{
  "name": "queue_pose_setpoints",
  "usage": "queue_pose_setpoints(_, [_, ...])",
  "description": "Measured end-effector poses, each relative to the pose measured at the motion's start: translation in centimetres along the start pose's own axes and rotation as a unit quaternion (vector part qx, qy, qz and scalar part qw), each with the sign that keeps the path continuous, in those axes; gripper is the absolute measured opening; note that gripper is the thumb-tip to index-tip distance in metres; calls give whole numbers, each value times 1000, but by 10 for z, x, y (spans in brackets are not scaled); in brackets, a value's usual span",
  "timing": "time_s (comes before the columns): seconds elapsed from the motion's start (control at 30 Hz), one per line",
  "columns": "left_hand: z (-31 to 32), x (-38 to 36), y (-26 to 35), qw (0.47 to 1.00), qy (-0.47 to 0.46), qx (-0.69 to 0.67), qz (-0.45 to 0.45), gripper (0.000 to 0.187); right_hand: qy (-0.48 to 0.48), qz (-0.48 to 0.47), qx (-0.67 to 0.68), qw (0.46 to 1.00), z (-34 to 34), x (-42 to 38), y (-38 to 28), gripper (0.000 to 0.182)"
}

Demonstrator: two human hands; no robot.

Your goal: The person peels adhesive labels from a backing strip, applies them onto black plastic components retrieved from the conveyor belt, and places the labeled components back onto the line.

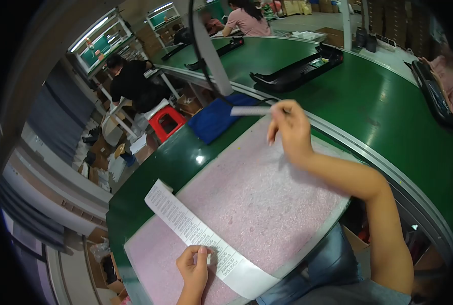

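A long white strip of printed labels (201,235) lies slantwise across a pinkish, bubbly-looking mat (287,203). My left hand (193,269) is closed in a pinch over the strip's lower part; a small pale bit shows at its fingertips, too small to name. Raised above the mat's far edge, my right hand (291,133) pinches one end of a narrow white strip (251,110). This narrow strip points left, over a blue cloth (221,119).
Beyond a metal rail, a green conveyor belt (369,107) carries a long black housing (297,71) with a circuit board in it. Another black housing (432,96) is at the right. A red stool (166,122) and several seated people are further off.
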State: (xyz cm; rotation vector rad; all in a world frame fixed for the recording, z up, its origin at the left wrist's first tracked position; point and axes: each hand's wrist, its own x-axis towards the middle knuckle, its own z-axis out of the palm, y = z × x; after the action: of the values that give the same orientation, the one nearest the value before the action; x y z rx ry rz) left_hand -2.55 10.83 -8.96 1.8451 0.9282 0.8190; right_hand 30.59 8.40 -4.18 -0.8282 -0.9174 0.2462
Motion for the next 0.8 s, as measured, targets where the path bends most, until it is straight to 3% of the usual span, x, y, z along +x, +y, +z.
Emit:
queue_pose_setpoints(0.1, [3, 2, -3, 1000, 14, -21, 4, 12, 177, 1, -120, 977, -74, 69, 41, 15])
queue_pose_setpoints(0.2, [7, 0, 1, 996, 58, -62, -26, 14, 267, 38, -240, 933, -138, 120, 87, 26])
queue_pose_setpoints(0.27, [2, -3, -10, 992, 38, -102, -62, 6, 418, 90, -478, 767, -171, 150, 137, 51])
queue_pose_setpoints(0.3, [5, -1, -7, 992, 39, -103, -56, 6, 419, 85, -475, 769, -172, 158, 136, 51])
queue_pose_setpoints(0.4, [11, -2, 5, 981, 77, -155, -89, 7, 374, 287, -406, 783, -166, 173, 138, 73])
queue_pose_setpoints(0.43, [11, 0, 6, 982, 81, -151, -84, 7, 374, 285, -400, 787, -164, 177, 137, 73])
queue_pose_setpoints(0.53, [12, -1, 9, 984, 105, -128, -68, 7, 365, 348, -459, 731, -169, 179, 132, 67])
queue_pose_setpoints(0.7, [6, 0, 0, 981, 88, -161, -56, 7, 402, 349, -427, 731, -211, 169, 107, 59])
queue_pose_setpoints(0.8, [3, -1, -1, 984, 93, -135, -65, 5, 512, 271, -361, 731, -281, 157, 68, 54])
